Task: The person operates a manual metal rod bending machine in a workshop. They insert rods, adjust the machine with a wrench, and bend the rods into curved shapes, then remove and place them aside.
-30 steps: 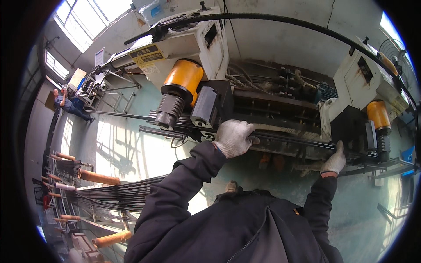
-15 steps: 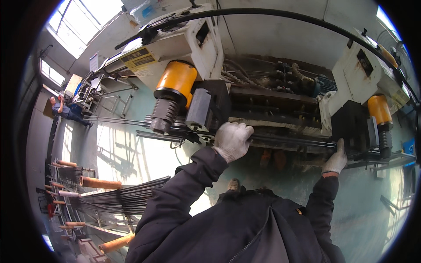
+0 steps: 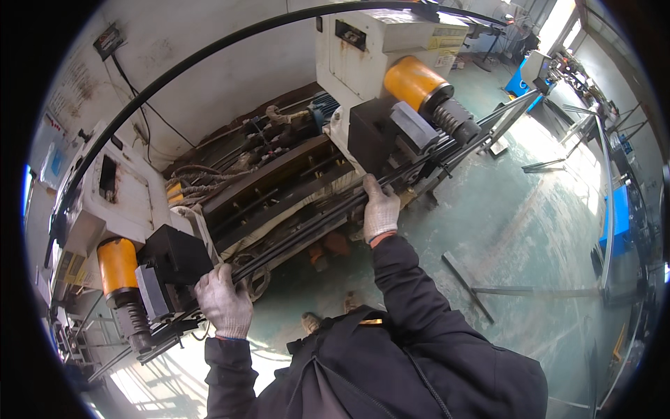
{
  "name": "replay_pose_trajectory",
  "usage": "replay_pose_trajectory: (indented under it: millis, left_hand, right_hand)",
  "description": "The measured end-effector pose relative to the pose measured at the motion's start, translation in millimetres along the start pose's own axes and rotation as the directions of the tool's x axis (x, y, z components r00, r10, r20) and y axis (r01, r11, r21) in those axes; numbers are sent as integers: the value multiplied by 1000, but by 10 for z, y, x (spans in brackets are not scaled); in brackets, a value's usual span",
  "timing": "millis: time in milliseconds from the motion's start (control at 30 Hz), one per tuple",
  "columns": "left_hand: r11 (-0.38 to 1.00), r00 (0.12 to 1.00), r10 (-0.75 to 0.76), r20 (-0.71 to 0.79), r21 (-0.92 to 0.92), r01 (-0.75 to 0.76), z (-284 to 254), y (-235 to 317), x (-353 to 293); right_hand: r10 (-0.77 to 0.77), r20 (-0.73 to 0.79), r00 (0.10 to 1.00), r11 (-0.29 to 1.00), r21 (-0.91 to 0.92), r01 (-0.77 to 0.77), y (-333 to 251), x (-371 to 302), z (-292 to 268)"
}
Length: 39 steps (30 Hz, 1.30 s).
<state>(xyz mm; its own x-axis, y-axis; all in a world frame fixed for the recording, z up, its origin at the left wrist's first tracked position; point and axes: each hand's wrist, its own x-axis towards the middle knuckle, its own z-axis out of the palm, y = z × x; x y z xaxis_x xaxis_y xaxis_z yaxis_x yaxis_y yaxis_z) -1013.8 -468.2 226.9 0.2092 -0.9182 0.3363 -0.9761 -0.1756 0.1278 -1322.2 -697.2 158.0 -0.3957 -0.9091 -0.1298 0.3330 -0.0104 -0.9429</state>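
Several long dark metal bars [image 3: 300, 232] run side by side along the front of a machine, slanting up toward the right. My left hand [image 3: 225, 302], in a whitish work glove, is closed round them next to the left black block [image 3: 173, 257]. Further along, my right hand [image 3: 382, 209], gloved too, grips the bars just below the right black block [image 3: 373, 136]. The undersides of both grips are hidden. Beyond each hand the bars pass by a grey clamp piece, the right one [image 3: 413, 127] beneath an orange cylinder [image 3: 419, 82] with a ribbed shaft.
Another orange cylinder [image 3: 117, 265] stands on the left machine head [image 3: 115, 188]. A black hose [image 3: 230, 38] arches over the machine. Hoses and fittings [image 3: 269, 129] fill the bed behind. A metal frame [image 3: 537, 290] stands on the green floor at right, near blue equipment [image 3: 615, 216].
The view has swung toward the right, so the machine now appears tilted. Both hands remain at the bars; my left hand now shows beside the left black block.
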Motion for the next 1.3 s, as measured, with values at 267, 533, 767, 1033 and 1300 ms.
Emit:
replay_pose_trajectory:
  millis: [267, 533, 767, 1033, 1300]
  left_hand:
    - [983, 989, -145, 7, 114, 144, 72, 214, 89]
    - [979, 993, -65, 98, 201, 44, 80, 212, 136]
    - [998, 999, -1, 33, 68, -1, 88, 155, 130]
    - [997, 997, -2, 77, 73, -3, 87, 127, 135]
    - [1000, 1000, 6, -6, 18, -6, 59, 175, 148]
  right_hand:
    - [-38, 281, 959, 800, -566, 198, -646, -719, -140]
    - [16, 911, 413, 95, -412, 906, -783, -663, 913]
    - [423, 684, 594, -53, -636, 770, -756, -595, 1073]
    - [393, 682, 617, -112, -630, 768, -800, -671, 1068]
    - [361, 692, 625, -107, -635, 765, -775, -662, 1043]
